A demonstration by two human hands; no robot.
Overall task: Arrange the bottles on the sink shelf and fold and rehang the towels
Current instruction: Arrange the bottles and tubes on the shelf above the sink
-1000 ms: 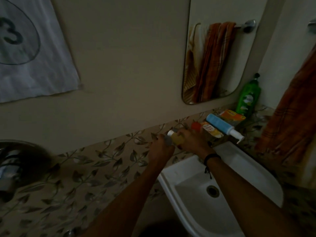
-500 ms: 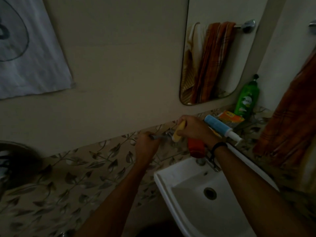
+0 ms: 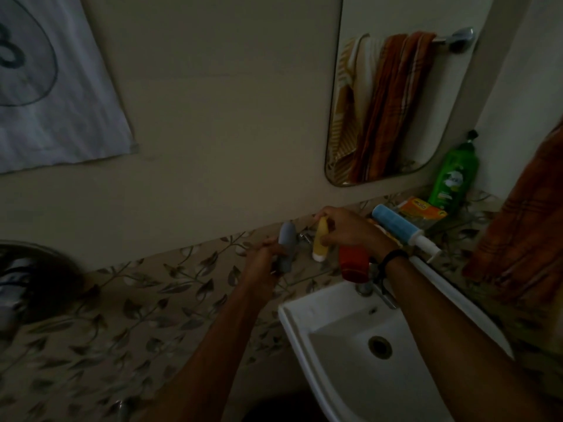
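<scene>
My left hand [image 3: 264, 259] grips a grey-blue tube [image 3: 286, 248], held upright against the leaf-patterned tiles. My right hand [image 3: 350, 229] holds a yellow tube [image 3: 320, 242] with its white cap pointing down, just right of the grey one. A red bottle [image 3: 354, 264] stands below my right wrist, above the tap. Further right on the shelf lie a blue bottle [image 3: 396, 224] with a white nozzle and an orange packet [image 3: 422, 209], with a green pump bottle [image 3: 454, 178] upright behind them. An orange checked towel [image 3: 521, 233] hangs at the right edge.
The white sink [image 3: 307, 333] sits below my right arm, with a chrome tap [image 3: 367, 289] at its back. A mirror [image 3: 396, 86] above the shelf reflects towels on a rail. A white cloth [image 3: 45, 95] hangs at upper left, a dark round object [image 3: 30, 281] at left.
The view has shifted slightly. My left hand has raised the grey tube upright. My right hand has turned the yellow tube more vertical, cap down.
</scene>
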